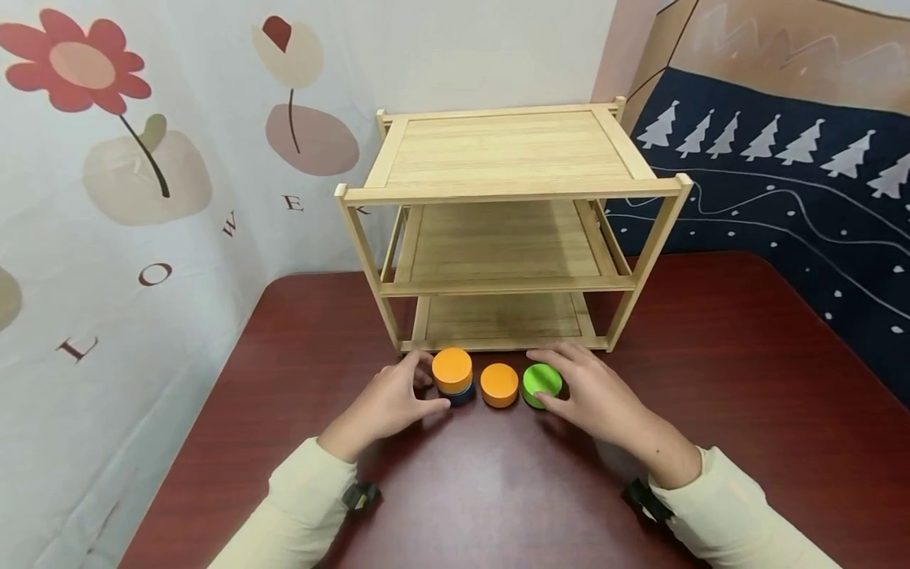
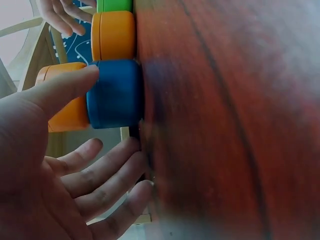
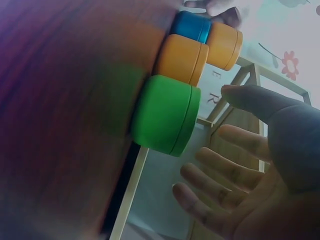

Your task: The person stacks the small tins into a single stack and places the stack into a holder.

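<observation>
Three round lidded jars stand side by side on the table: a blue jar (image 2: pixel 115 95), an orange jar (image 1: pixel 500 386) in the middle and a green jar (image 3: pixel 165 115) on the right. On top of the blue one sits a second orange jar (image 1: pixel 452 370). My left hand (image 1: pixel 398 403) is spread at the left of the stack, its thumb overlapping the blue jar's edge in the left wrist view, fingers apart. Beside the green jar, my right hand (image 1: pixel 593 391) is held with thumb and fingers parted, a gap showing between them and the jar in the right wrist view.
A three-tier wooden shelf (image 1: pixel 508 192) stands right behind the jars, its lowest tier (image 1: pixel 501 316) near table level. The dark red table (image 1: pixel 498 490) extends in front and to both sides. Patterned cloths (image 1: pixel 213 158) hang behind and beside the table.
</observation>
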